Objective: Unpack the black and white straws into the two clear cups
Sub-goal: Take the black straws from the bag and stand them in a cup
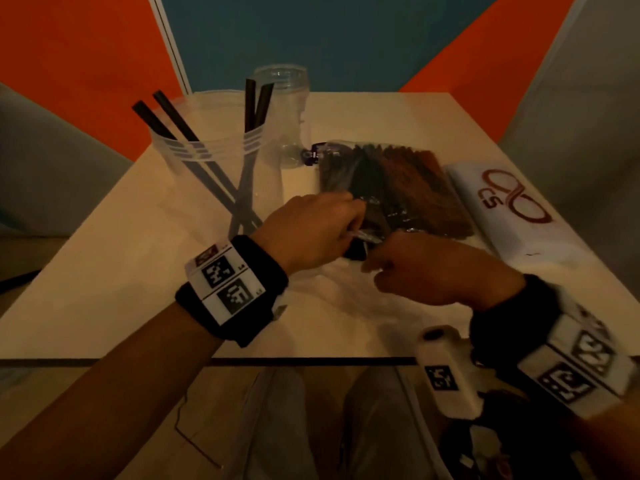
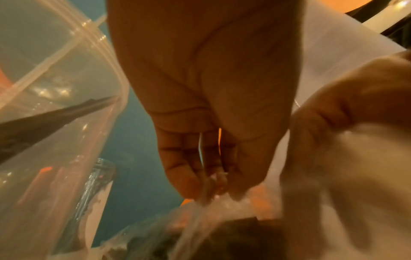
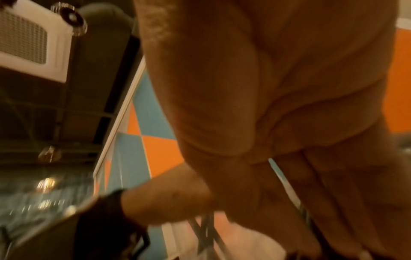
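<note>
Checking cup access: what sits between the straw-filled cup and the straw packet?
In the head view, the second clear cup, empty, stands between the straw-filled cup and the straw packet.

Dim, warm-tinted — wrist views blurred

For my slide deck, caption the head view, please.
Both hands work open a straw packet beside a cup.

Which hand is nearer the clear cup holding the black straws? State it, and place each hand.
Left. The left hand pinches the straw packet just right of the clear cup; the right hand sits farther right, at the packet's near end.
</note>
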The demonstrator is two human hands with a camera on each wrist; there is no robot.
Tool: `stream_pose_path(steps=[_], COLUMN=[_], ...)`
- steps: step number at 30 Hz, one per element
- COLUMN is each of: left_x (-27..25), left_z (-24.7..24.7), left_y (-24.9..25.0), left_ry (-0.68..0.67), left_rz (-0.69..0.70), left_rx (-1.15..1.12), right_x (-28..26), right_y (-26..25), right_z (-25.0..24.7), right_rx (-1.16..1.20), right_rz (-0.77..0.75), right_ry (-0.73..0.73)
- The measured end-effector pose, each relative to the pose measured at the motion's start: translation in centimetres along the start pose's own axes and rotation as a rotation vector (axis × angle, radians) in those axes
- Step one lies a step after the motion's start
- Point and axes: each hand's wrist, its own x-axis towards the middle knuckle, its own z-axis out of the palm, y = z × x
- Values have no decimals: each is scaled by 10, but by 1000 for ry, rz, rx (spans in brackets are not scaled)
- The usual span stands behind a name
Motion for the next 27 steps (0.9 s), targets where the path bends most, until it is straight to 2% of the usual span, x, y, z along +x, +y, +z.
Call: stream_pose_path(steps=[6,11,13,15,18,22,24,27], left_x=[4,6,6,6,5,5,5,6], left_z=[-6,-8,-7,-6,-5,-6,-6,-6], left_y=[-3,-4,-3,-4,-5,-7,-8,-8], left_ry=[259,272,249,229,229,229,235,251], left_rz=[-28,-1,10,13,12,8,0,-2], left_rx=[-199,-257,-244,-228,-231,-242,-242,-242], right_x=[48,82,97,105,95,73,55,29], right_y=[-5,-6,-2,-1,-8,-12,-17,-24], right_z=[10,6,10,16,18,18,15,8], right_rx=[-47,-101,-211,-270,-284,-128,-64,-164], right_rz=[62,111,192,236,204,141,133,157], right_ry=[225,194,154,186,214,319,326,353])
